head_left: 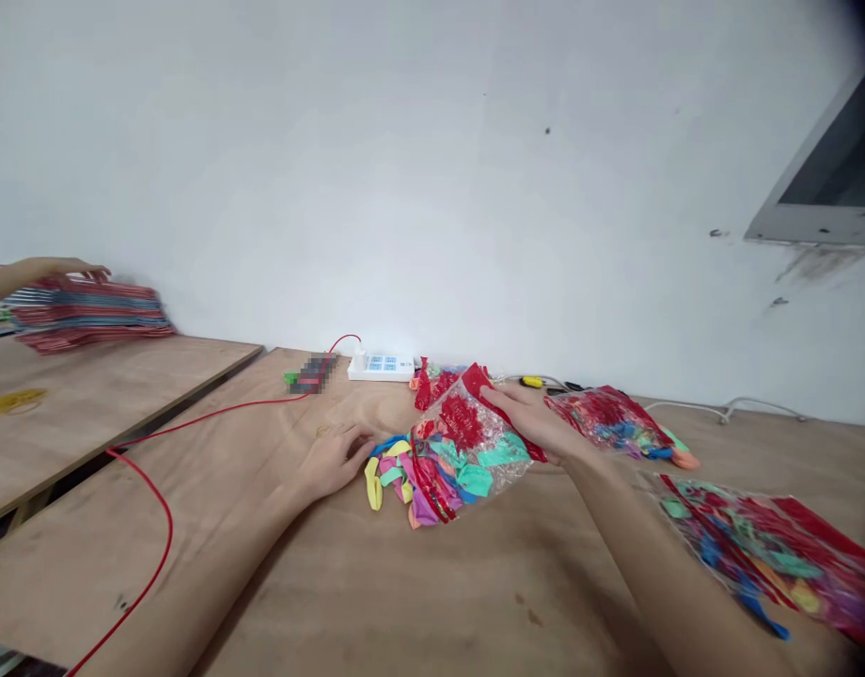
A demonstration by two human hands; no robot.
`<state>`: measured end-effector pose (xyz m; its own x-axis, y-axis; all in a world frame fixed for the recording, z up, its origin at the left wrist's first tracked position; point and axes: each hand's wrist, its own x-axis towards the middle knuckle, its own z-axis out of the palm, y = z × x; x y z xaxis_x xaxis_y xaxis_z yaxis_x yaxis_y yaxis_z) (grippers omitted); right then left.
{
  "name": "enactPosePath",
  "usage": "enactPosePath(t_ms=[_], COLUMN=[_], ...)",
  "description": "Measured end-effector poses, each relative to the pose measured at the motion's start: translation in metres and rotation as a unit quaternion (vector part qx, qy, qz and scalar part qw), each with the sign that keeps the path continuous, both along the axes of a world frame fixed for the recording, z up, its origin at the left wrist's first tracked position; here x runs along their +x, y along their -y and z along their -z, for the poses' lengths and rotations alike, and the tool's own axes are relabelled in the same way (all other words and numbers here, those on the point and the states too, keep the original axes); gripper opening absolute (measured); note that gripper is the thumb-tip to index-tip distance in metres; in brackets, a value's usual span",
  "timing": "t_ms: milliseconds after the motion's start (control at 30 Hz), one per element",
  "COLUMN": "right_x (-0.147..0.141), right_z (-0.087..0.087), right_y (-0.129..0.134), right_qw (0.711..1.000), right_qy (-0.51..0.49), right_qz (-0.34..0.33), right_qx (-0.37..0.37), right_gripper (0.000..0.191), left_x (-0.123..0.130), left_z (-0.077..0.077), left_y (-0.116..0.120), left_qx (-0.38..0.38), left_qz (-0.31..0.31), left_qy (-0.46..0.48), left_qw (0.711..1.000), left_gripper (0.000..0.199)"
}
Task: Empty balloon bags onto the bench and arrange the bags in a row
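On the wooden table [432, 602], a clear bag [467, 428] was gripped by its red end in the right hand [523, 414], seemingly tilted for access to the loose balloons [374, 484]. The left hand [334, 461] was lowered beside them, fingers bent; any pinch could not be made out. Rightward, filled bags [778, 555] were laid flat, probably for easy reach.

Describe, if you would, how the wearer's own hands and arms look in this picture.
The left hand and right hand are both bare, with no gloves. No sleeve, watch or bracelet shows on the left forearm or right forearm. No markings stand out; the fingers are too small and blurred to rule out a thin ring.
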<state>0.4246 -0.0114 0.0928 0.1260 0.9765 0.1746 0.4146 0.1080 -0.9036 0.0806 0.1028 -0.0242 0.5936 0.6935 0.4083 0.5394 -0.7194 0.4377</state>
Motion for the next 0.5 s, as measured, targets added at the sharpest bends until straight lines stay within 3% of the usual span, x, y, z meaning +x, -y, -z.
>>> enactPosePath(t_ms=[167, 300, 500], right_x=[-0.009, -0.008, -0.005], right_z=[-0.022, -0.033, -0.041], right_y=[0.011, 0.018, 0.026], right_qw=[0.996, 0.995, 0.993], right_qy=[-0.076, -0.084, -0.121], right_qz=[-0.010, 0.031, 0.009], right_qx=[-0.054, -0.042, 0.002], right_gripper=[0.033, 0.030, 0.028], left_x=[0.001, 0.001, 0.001], left_z=[0.000, 0.000, 0.004], left_y=[0.000, 0.001, -0.001], left_qx=[-0.001, -0.009, -0.010], left_qz=[0.017, 0.020, 0.031], left_qy=[0.005, -0.001, -0.011], left_qw=[1.000, 1.000, 0.999], left_gripper=[0.035, 0.036, 0.036])
